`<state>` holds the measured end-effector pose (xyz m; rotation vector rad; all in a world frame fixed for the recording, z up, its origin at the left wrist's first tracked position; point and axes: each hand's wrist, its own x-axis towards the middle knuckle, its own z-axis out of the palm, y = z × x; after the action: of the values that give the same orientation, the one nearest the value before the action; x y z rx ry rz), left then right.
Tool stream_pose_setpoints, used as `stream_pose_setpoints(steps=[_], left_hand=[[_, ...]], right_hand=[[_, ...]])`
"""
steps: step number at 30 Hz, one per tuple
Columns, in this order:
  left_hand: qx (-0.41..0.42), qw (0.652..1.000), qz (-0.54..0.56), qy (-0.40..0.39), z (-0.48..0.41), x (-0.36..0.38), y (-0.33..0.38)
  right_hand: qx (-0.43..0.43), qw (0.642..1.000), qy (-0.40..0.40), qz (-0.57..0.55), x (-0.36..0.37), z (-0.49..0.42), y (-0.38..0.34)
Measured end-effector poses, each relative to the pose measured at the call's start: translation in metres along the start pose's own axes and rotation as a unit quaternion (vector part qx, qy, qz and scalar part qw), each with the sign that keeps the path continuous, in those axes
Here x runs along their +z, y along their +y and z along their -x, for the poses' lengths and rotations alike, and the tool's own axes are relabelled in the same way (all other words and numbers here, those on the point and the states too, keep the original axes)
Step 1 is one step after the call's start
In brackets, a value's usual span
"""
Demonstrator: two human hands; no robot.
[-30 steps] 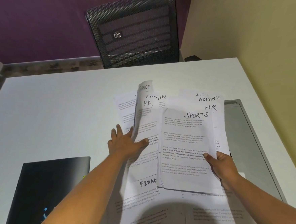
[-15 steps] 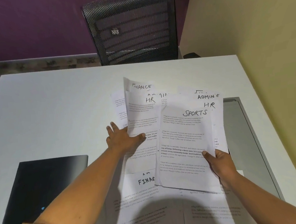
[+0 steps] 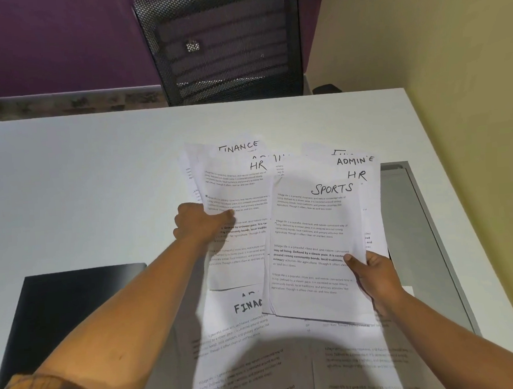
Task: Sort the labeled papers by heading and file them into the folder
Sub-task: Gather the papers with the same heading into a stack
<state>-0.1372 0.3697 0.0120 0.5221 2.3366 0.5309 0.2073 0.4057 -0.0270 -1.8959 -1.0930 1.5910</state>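
Observation:
My right hand (image 3: 374,274) grips a small stack of papers headed SPORTS (image 3: 314,251), held just above the table. My left hand (image 3: 198,221) pinches the left edge of a sheet headed HR (image 3: 237,195), thumb on top and fingers curled under it. Under that sheet lies one headed FINANCE (image 3: 238,147). Sheets headed ADMIN (image 3: 355,160) and HR (image 3: 357,175) peek out behind the SPORTS stack. Another FINANCE sheet (image 3: 236,314) lies nearer to me. A black folder (image 3: 63,311) lies shut at the front left.
The white table (image 3: 96,175) has a grey tray or lid (image 3: 409,229) at its right edge. More printed sheets (image 3: 292,371) cover the front edge. A black mesh chair (image 3: 223,41) stands behind the table. A yellow wall runs along the right.
The curled FINANCE sheet has dropped flat. My left hand went from lying spread on the papers to pinching the HR sheet's left edge. The SPORTS stack has stayed in my right hand.

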Motion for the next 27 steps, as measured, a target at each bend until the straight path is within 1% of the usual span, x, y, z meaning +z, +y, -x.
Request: stream_pose_setpoints(steps=[2, 5, 7, 8, 10, 12, 14, 16, 18, 21, 24, 25, 27], left_hand=[[0.042, 0.998, 0.049, 0.008, -0.006, 0.005, -0.006], [0.099, 0.990, 0.077, -0.058, -0.003, 0.003, -0.007], [0.113, 0.987, 0.072, -0.091, -0.008, 0.001, -0.009], [0.113, 0.987, 0.067, -0.093, -0.012, 0.001, -0.011], [0.120, 0.990, 0.042, -0.062, -0.019, 0.001, -0.013], [0.106, 0.994, 0.012, -0.004, -0.017, 0.000, -0.012], [0.073, 0.996, -0.025, 0.052, -0.016, 0.003, -0.010], [0.020, 0.990, -0.105, 0.092, -0.009, 0.010, -0.005], [-0.007, 0.986, -0.130, 0.101, -0.005, 0.020, -0.002], [-0.028, 0.996, -0.035, 0.083, -0.010, 0.028, 0.004], [-0.060, 0.994, 0.058, 0.068, -0.019, 0.024, 0.009], [-0.061, 0.993, 0.072, 0.065, -0.022, 0.024, 0.009], [-0.028, 0.995, 0.069, 0.062, -0.023, 0.022, 0.004]], right_hand=[[0.000, 1.000, 0.000, 0.002, 0.000, 0.000, 0.000], [-0.004, 1.000, -0.013, 0.000, 0.000, -0.001, 0.002], [-0.003, 1.000, -0.018, -0.013, 0.000, -0.003, 0.004], [0.000, 1.000, -0.017, -0.016, 0.000, -0.004, 0.005], [0.000, 1.000, -0.018, -0.019, -0.001, -0.006, 0.007], [-0.002, 1.000, -0.019, -0.018, -0.001, -0.006, 0.007], [-0.004, 1.000, -0.019, -0.016, 0.000, -0.004, 0.006], [-0.002, 1.000, -0.017, -0.015, 0.000, -0.003, 0.005], [0.001, 1.000, -0.016, -0.011, 0.000, -0.004, 0.006], [-0.001, 1.000, -0.011, -0.002, -0.001, -0.004, 0.006], [-0.005, 1.000, -0.007, 0.003, 0.000, -0.003, 0.006], [-0.005, 1.000, -0.006, 0.004, 0.000, -0.003, 0.005], [-0.006, 1.000, -0.008, 0.007, 0.000, -0.003, 0.004]])
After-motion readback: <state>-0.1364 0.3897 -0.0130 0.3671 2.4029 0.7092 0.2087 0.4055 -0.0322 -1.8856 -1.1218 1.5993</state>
